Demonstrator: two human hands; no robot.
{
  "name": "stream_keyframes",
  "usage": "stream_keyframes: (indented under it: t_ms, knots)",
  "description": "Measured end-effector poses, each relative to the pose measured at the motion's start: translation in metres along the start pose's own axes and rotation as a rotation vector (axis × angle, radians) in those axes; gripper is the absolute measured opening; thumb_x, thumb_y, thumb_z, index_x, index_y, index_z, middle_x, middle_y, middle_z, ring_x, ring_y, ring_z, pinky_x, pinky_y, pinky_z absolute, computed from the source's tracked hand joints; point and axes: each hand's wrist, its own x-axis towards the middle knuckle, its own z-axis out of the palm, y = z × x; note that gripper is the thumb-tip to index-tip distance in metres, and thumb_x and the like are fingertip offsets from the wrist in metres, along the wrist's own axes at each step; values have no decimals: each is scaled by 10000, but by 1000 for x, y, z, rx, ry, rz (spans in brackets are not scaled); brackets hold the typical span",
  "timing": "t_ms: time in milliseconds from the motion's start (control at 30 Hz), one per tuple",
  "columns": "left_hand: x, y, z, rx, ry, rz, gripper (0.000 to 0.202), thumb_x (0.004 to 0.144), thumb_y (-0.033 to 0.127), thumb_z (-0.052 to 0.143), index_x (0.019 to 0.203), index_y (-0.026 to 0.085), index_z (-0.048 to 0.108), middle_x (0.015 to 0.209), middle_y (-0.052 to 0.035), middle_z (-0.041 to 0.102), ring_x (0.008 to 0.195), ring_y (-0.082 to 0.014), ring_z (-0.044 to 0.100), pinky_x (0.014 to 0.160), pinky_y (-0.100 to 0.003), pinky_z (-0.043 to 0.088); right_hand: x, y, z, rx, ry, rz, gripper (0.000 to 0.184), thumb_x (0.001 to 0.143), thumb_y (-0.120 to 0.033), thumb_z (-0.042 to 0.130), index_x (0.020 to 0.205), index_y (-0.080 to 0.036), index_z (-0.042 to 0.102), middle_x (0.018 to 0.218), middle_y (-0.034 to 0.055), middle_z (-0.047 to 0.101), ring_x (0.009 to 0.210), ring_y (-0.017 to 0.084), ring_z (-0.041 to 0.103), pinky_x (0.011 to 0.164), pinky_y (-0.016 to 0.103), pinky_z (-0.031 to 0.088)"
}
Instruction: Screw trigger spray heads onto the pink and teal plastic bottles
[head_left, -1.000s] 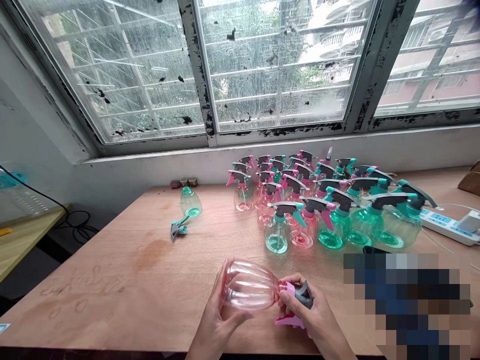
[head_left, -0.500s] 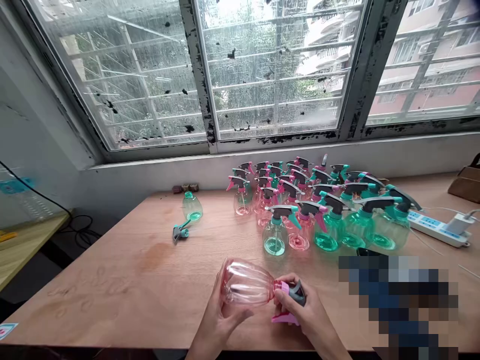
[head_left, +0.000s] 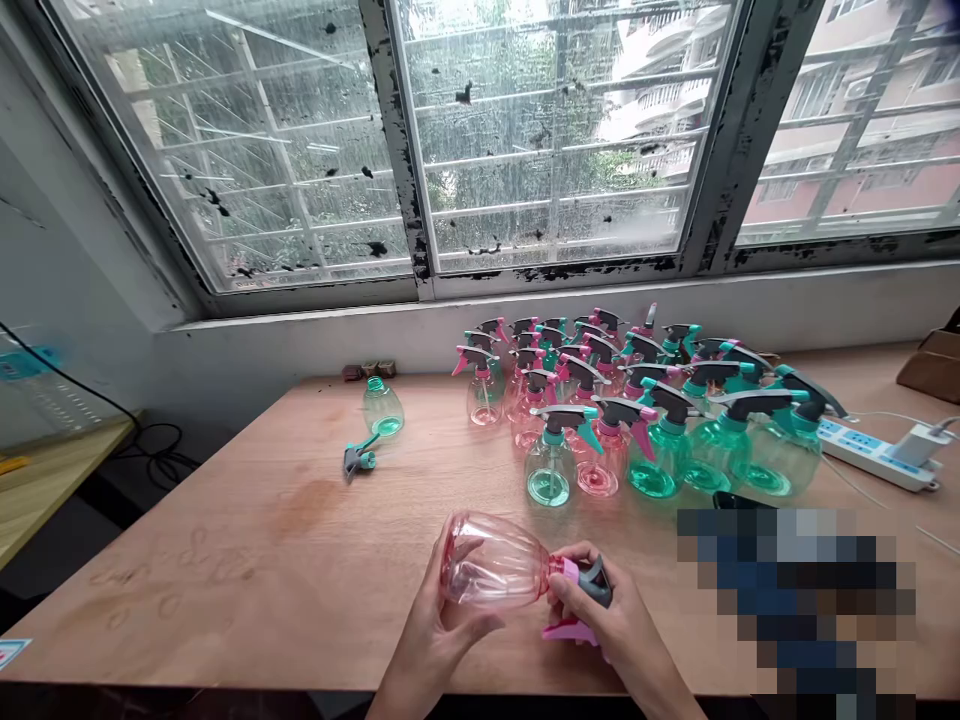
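Observation:
A clear pink spray bottle [head_left: 495, 562] lies sideways in the air between my hands, above the near part of the table. My left hand [head_left: 442, 610] is curled around its base end, the thumb stretched along the underside. At the neck, my right hand [head_left: 600, 610] grips the pink and grey spray head [head_left: 594, 582], thumb and fingers pressed on its pink collar. The pink trigger [head_left: 571, 631] points down toward me. Whether the collar is fully screwed on cannot be made out.
Many pink and green spray bottles [head_left: 549, 470] stand grouped at the back right. To the left are an open green bottle [head_left: 384, 412] and a loose spray head [head_left: 358, 458]. A power strip [head_left: 874, 455] lies at the right; a blurred patch [head_left: 810, 600] covers the near right.
The pink bottle has turned slightly about its long axis, and my left fingers have shifted around it. My right hand keeps its place at the neck.

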Motion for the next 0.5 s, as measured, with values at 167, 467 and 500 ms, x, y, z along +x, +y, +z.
stream_keyframes:
  t_ms: [167,467,500]
  knots:
    - [0,-3,2,40,87,34,978,742,325,839,1547,318,284,1458,-116,570,1362,-342,509,1189,-482,336,-1,-2,1,16,11,14,384,731,-493,838,862,-175,667,602,-5,680,514,175,672,492,274,597]
    - [-1,4,7,-11,93,37,967,735,381,834,1539,327,299,1571,-87,438,1426,-356,418,1210,-488,294,-2,-1,0,13,0,38,375,725,-477,849,865,-175,677,609,4,690,523,158,653,511,266,599]
    - [-1,4,6,-13,83,24,951,742,387,827,1536,319,308,1571,-91,437,1415,-361,434,1205,-494,303,-2,-2,0,10,-1,38,372,730,-478,845,867,-177,674,613,4,688,526,160,653,515,272,601]
